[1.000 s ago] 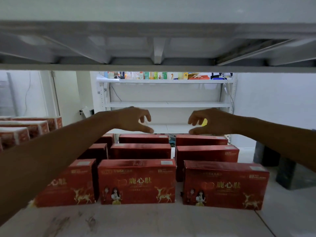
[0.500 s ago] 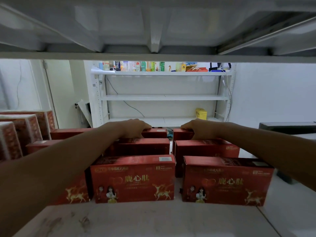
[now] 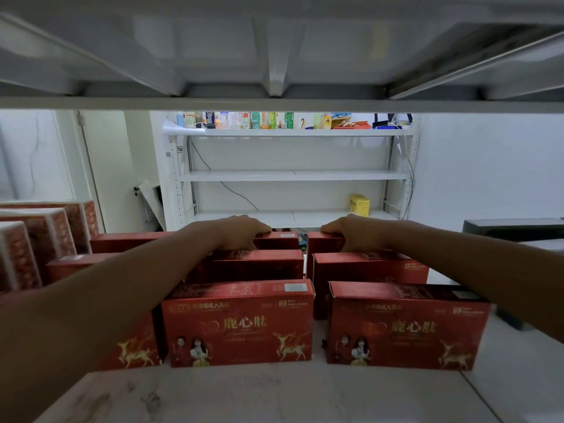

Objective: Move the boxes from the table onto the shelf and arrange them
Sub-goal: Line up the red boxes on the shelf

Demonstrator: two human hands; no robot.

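Gripping the back row: your left hand (image 3: 241,232) curls its fingers over the far top edge of the back-left box (image 3: 282,239), and your right hand (image 3: 351,232) grasps the back-right box (image 3: 324,239) likewise. Both boxes stand at the rear of the shelf (image 3: 274,395), long axis left-right, broad faces toward you. Two more rows stand in front, aligned the same. The front boxes (image 3: 241,328) show their deer print toward you.
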